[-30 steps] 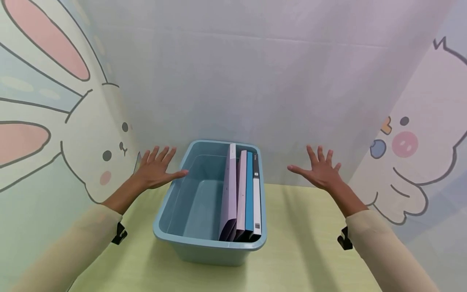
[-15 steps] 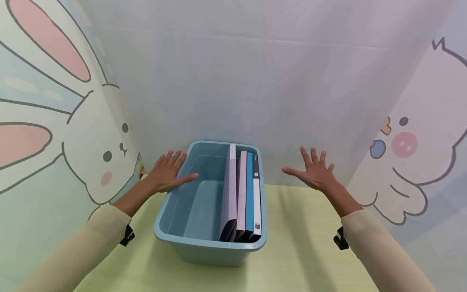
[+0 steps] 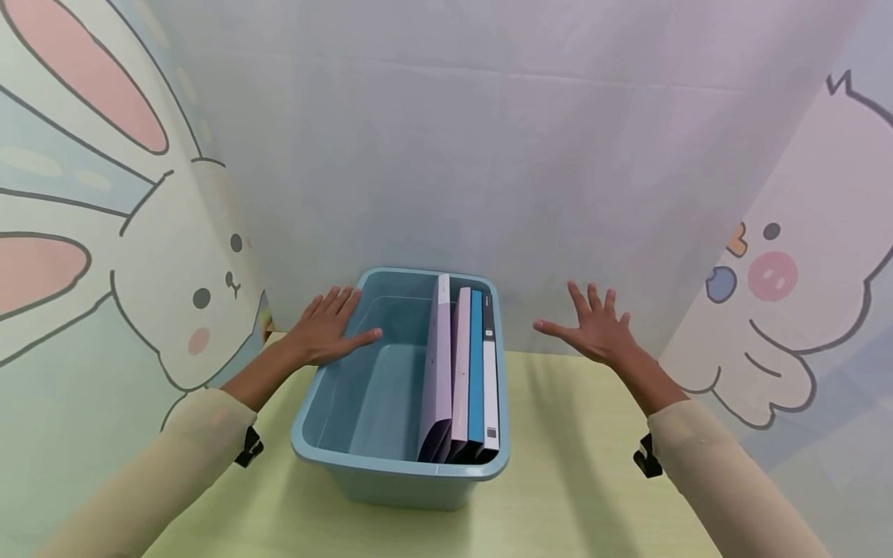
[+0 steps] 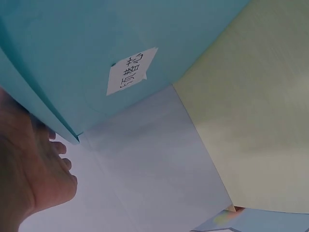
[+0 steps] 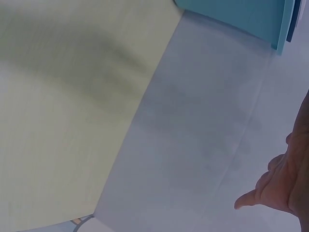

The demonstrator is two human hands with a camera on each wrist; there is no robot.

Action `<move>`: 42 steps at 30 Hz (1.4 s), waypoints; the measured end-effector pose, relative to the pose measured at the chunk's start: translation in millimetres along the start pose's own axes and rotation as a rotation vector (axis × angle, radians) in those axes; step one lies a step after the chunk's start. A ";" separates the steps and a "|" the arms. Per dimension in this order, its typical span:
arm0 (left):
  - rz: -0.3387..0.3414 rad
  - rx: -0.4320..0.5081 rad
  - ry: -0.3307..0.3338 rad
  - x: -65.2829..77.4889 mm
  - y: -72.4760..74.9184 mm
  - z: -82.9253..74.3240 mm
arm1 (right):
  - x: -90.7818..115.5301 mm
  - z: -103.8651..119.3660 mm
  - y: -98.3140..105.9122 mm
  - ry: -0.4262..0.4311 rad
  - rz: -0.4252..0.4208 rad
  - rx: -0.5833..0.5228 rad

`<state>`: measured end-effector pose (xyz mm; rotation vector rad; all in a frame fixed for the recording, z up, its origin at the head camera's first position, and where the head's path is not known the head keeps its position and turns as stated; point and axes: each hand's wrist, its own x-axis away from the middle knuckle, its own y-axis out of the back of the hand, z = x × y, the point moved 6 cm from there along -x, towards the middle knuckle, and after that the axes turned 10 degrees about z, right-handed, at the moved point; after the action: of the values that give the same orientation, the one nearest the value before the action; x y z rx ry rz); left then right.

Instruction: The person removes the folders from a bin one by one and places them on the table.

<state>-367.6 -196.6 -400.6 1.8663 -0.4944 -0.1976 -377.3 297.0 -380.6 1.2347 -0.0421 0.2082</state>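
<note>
A blue plastic bin stands on the table, with file binders upright along its right side. They are a lilac binder, a pink one, a blue one and a black-and-white one. My left hand overlaps the bin's left rim, palm down with the fingers spread and the thumb toward the inside. Well to the right of the bin, my right hand hovers with spread fingers, holding nothing. In the left wrist view, a white handwritten label shows on the bin's outer wall.
The pale yellow table meets a grey-white backdrop behind the bin. Side panels carry a cartoon rabbit on the left and a cartoon character on the right. Both wrists wear black straps.
My left hand has moved right, from beside the bin to over its left rim. The right hand has drifted slightly left, toward the bin. Bin and binders stay in place.
</note>
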 end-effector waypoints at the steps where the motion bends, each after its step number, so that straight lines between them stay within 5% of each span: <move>1: -0.001 0.009 -0.004 0.4 0.6 -2.2 | -0.5 0.5 -0.3 -0.003 0.002 0.001; 23: 0.081 0.016 0.008 -2.4 -2.8 -9.7 | 2.2 25.1 -11.6 0.039 0.010 0.007; 42: 0.011 -0.022 -0.001 -8.0 -12.4 -8.6 | 3.0 69.9 -28.0 0.110 0.015 -0.041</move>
<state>-368.7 -182.4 -410.0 1.8421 -0.5015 -0.1963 -363.6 222.9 -383.1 1.1807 0.0394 0.2873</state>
